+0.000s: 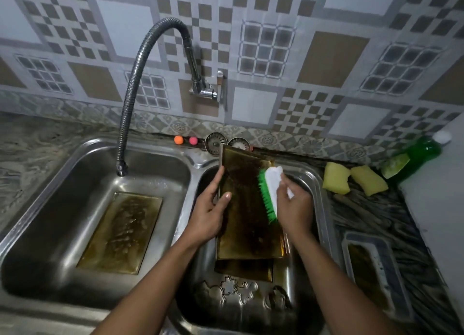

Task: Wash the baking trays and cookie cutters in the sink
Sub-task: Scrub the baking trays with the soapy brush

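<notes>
While the left hand (pixel 209 212) grips a tilted baking tray (pixel 247 209), the right hand (pixel 295 206) holds a green-bristled scrubbing brush (pixel 270 191) against it.

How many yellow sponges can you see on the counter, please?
2. Both lie side by side on the counter right of the sink: the left sponge nearer it, the right sponge beside the green bottle. Others could lie out of view.

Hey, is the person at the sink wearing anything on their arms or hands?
Nothing shows. The left forearm and right forearm are bare, no sleeves in view. The left hand and right hand have no gloves, rings, watch or bracelet.
</notes>
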### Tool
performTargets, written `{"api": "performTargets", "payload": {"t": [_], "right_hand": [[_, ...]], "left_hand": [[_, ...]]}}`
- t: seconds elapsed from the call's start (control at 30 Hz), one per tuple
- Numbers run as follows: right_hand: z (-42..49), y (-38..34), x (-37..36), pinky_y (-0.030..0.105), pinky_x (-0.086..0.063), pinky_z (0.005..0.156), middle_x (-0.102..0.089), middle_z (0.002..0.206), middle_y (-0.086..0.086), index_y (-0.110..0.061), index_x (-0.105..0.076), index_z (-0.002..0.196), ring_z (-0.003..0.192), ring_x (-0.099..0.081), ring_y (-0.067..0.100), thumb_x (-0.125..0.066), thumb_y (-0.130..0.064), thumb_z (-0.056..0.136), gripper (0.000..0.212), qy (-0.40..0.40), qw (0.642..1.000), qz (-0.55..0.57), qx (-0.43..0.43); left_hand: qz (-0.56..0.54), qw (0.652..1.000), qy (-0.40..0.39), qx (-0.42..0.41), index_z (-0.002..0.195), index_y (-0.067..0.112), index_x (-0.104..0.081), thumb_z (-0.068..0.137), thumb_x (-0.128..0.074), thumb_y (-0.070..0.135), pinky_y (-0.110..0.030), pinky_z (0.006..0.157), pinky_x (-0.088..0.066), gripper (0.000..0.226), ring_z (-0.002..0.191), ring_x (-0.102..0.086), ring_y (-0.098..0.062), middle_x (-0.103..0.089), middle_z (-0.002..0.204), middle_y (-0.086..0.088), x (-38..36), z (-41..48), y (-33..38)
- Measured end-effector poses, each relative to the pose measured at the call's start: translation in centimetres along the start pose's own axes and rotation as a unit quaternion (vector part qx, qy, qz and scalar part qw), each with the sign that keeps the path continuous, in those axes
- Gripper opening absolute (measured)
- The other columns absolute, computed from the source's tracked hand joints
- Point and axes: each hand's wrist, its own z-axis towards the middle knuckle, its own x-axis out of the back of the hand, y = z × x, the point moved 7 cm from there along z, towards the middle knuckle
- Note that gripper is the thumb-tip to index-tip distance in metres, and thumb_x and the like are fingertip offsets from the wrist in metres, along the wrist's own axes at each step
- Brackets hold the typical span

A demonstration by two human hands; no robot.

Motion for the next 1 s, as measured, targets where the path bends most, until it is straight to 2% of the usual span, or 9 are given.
{"api": "performTargets", "payload": {"t": [0.13,0.3,0.4,0.5,0.6,0.7,0.83,0.93,1.0], "right_hand": [[2.1,-3.2,-0.7,0.021,-0.041,0.075,-0.069,0.122,0.003,-0.023,-0.066,0.127,0.107,-0.064,0.022,-0.053,-0.032,0.098,0.032,0.043,0.999,-0.001,-0.021],[-1.4,-7.4,-3.5,0.018,-0.049,0.081,-0.067,0.124,-0.006,-0.029,-0.065,0.128,0.105,-0.062,0.006,-0.054,-0.034,0.097,0.032,-0.05,0.996,0.04,0.065],[-3.8,-6.2,-3.0,0.009,-0.045,0.088,-0.066,0.124,-0.011,-0.026,-0.066,0.126,0.108,-0.058,-0.005,-0.056,-0.03,0.097,0.031,-0.09,0.99,0.041,0.103],[-3.4,-3.6,-1.5,0.009,-0.049,0.076,-0.068,0.122,-0.01,-0.027,-0.065,0.126,0.098,-0.062,-0.005,-0.056,-0.032,0.097,0.031,-0.074,0.995,0.013,0.073],[-1.0,-3.5,-0.9,-0.003,-0.038,0.065,-0.068,0.123,-0.004,-0.023,-0.066,0.125,0.105,-0.064,0.007,-0.056,-0.031,0.098,0.031,-0.029,0.999,0.014,0.03],[0.4,-5.8,-1.6,0.005,-0.038,0.071,-0.068,0.124,-0.004,-0.025,-0.067,0.124,0.111,-0.063,0.013,-0.055,-0.031,0.097,0.03,-0.007,0.999,0.031,0.02],[-1.9,-8.2,-3.4,0.001,-0.038,0.08,-0.068,0.122,-0.011,-0.026,-0.069,0.122,0.108,-0.06,0.0,-0.056,-0.03,0.096,0.029,-0.084,0.993,0.047,0.074],[-3.9,-6.7,-2.7,0.003,-0.041,0.087,-0.069,0.12,-0.012,-0.024,-0.069,0.122,0.109,-0.061,-0.003,-0.057,-0.029,0.095,0.029,-0.123,0.985,0.032,0.116],[-3.8,-4.8,-1.3,0.012,-0.049,0.081,-0.07,0.119,-0.008,-0.026,-0.068,0.123,0.103,-0.065,0.001,-0.057,-0.032,0.095,0.03,-0.114,0.986,0.0,0.122]], "left_hand": [[-0.01,0.999,-0.04,0.005,0.152,0.042,-0.03,0.098,-0.053,0.024,-0.049,0.116,-0.036,0.061,0.141,-0.042,-0.013,-0.043,0.154,0.011,-1.4,0.0,0.2],[-0.005,1.0,0.014,-0.026,0.154,0.02,-0.028,0.102,-0.049,0.008,-0.011,0.104,-0.038,0.058,0.131,-0.042,0.012,-0.043,0.142,0.027,-0.7,1.9,1.6],[-0.023,0.997,0.076,-0.015,0.155,0.022,-0.027,0.104,-0.047,0.012,-0.016,0.108,-0.037,0.056,0.132,-0.042,0.011,-0.043,0.141,0.03,0.5,2.2,1.0],[-0.032,0.996,0.083,-0.015,0.154,0.029,-0.028,0.103,-0.048,0.018,-0.027,0.114,-0.035,0.056,0.138,-0.04,0.002,-0.04,0.149,0.024,1.2,1.6,0.7],[-0.018,0.999,0.042,-0.025,0.153,0.023,-0.027,0.103,-0.047,0.009,-0.009,0.103,-0.036,0.055,0.125,-0.042,0.02,-0.043,0.137,0.038,-0.2,0.9,0.9],[-0.023,0.998,0.012,-0.049,0.152,0.021,-0.027,0.103,-0.046,0.007,-0.009,0.106,-0.033,0.054,0.132,-0.038,0.016,-0.042,0.143,0.03,-2.0,0.3,1.8],[-0.047,0.993,0.095,-0.042,0.153,0.017,-0.031,0.105,-0.043,0.014,-0.02,0.112,-0.037,0.05,0.134,-0.044,0.006,-0.043,0.153,0.004,-0.8,1.9,1.8],[-0.046,0.985,0.162,-0.042,0.152,0.036,-0.031,0.103,-0.045,0.033,-0.046,0.118,-0.033,0.051,0.141,-0.043,-0.012,-0.043,0.155,0.001,1.4,2.6,1.2],[-0.038,0.986,0.157,-0.047,0.151,0.038,-0.031,0.103,-0.046,0.034,-0.051,0.119,-0.031,0.051,0.143,-0.039,-0.014,-0.041,0.156,0.004,1.8,2.4,1.1]]}}
